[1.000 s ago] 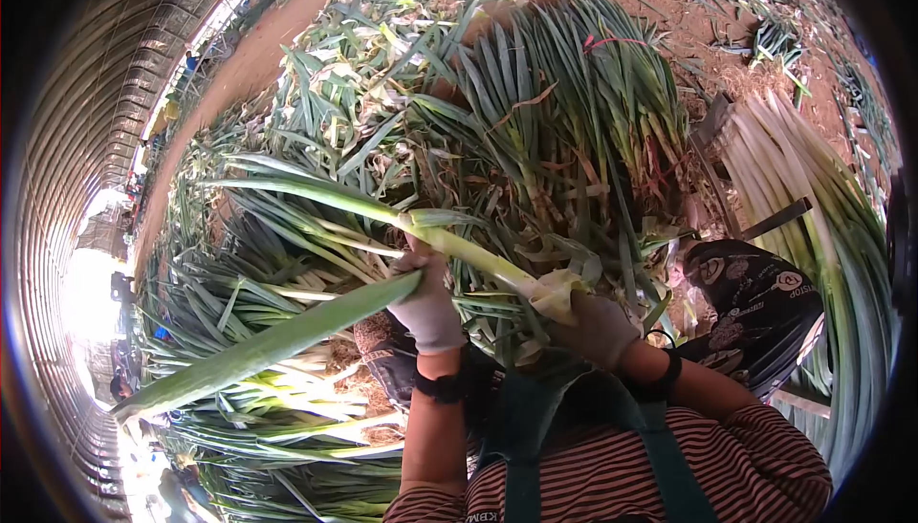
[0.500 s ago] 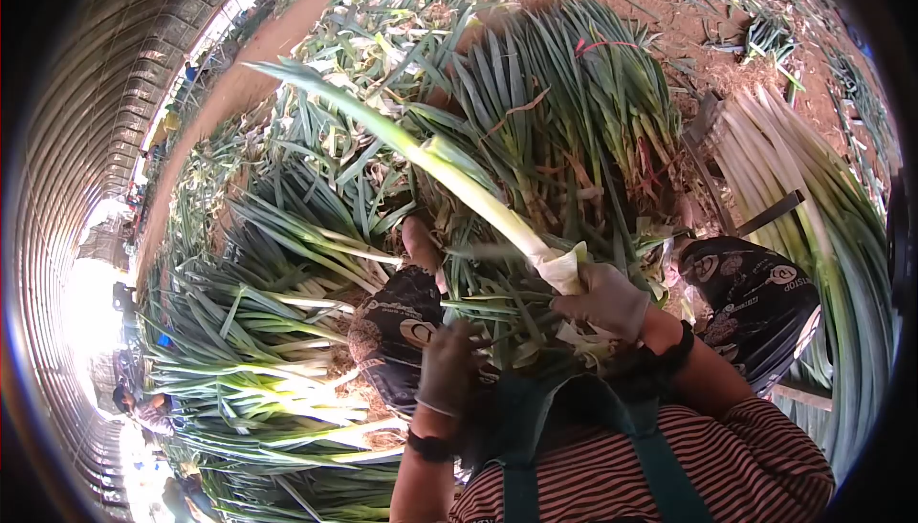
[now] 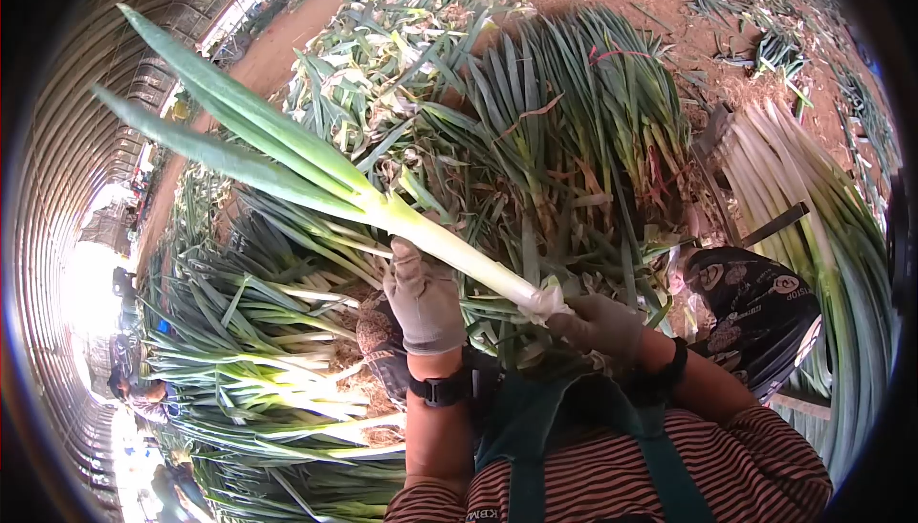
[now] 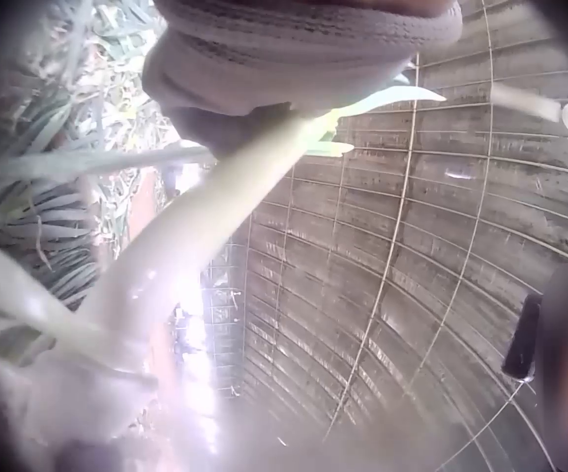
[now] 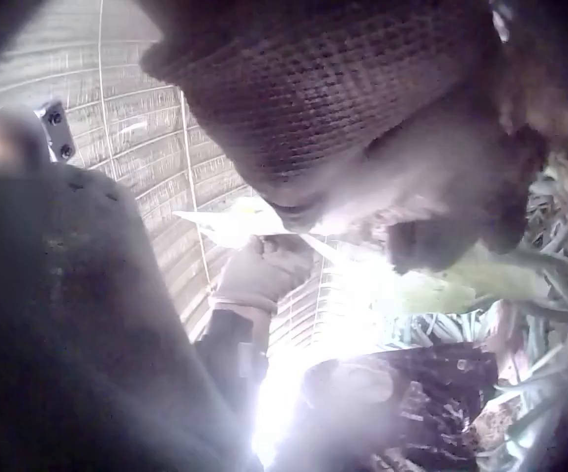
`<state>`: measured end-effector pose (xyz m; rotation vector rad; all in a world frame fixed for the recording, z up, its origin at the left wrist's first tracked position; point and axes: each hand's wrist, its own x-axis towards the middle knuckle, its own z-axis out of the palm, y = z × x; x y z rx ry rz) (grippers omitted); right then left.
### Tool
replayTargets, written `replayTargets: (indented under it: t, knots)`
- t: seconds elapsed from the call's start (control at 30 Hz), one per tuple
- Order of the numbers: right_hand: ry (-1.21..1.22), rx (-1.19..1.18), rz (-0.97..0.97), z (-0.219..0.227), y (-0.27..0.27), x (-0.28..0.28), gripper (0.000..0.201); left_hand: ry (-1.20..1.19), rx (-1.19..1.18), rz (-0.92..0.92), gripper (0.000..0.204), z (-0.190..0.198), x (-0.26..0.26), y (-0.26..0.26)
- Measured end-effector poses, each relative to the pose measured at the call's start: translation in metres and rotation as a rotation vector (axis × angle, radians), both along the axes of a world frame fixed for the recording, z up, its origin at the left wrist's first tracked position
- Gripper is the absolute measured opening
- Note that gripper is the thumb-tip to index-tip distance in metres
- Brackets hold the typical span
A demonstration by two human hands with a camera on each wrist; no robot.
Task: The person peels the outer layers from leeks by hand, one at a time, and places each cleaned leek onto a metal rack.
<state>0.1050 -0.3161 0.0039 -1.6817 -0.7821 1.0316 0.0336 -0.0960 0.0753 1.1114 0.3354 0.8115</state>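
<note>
A large green onion (image 3: 459,253) slants across the head view, its split green leaves up to the left and its white base at the lower right. My gloved right hand (image 3: 602,327) pinches the base, where pale loose skin sticks out. Against the stalk, below the leaf fork, lies my gloved left hand (image 3: 424,303) with its fingers bent; part of its hold is hidden. The left wrist view shows that glove (image 4: 294,59) over the upper part of the pale stalk (image 4: 200,221). In the right wrist view the other glove (image 5: 362,98) covers much of the base.
Piled green onions (image 3: 277,360) lie left of my knees. An upright bundle (image 3: 583,102) with a red tie stands ahead, beside loose leaf scraps (image 3: 359,74). Pale-stemmed onions (image 3: 803,179) rest at the right by a metal bracket (image 3: 775,221). People are at the far left.
The long leaf that my left hand held a second ago is gone from it. That hand dropped to my lap, then rose to the stalk. The onion's leafy end has swung nearer the camera.
</note>
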Motion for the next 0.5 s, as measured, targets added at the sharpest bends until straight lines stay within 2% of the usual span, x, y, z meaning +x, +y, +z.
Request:
replayTargets:
  t: [0.03,0.17,0.23,0.3,0.33,0.4,0.47,0.5]
  knots:
    - [0.050,-0.004,0.032,0.001,0.000,0.000,0.075,-0.117,-0.211,-0.024,0.028,0.013,-0.002,-0.007]
    - [0.189,0.061,0.093,-0.013,0.002,-0.004,0.071,0.013,-0.296,0.139,0.016,0.000,-0.007,0.001]
    - [0.264,0.061,0.097,-0.015,0.002,-0.006,0.069,0.163,-0.063,0.178,0.019,0.002,-0.010,-0.001]
    - [0.166,0.115,0.011,-0.010,0.001,-0.007,0.068,0.332,0.107,0.087,0.020,-0.004,-0.017,-0.001]
    - [0.114,0.141,-0.029,-0.007,0.000,-0.008,0.067,0.419,0.164,-0.019,0.020,-0.009,-0.023,0.002]
    - [-0.032,0.161,-0.122,-0.002,-0.001,-0.008,0.063,0.596,0.047,-0.094,0.026,-0.018,-0.022,-0.007]
    - [-0.138,0.161,-0.181,0.002,-0.001,-0.006,0.060,0.806,0.168,-0.242,0.027,-0.042,-0.028,-0.014]
    - [-0.170,0.146,-0.190,0.003,-0.001,-0.005,0.058,0.964,0.348,-0.363,0.026,-0.058,-0.028,-0.020]
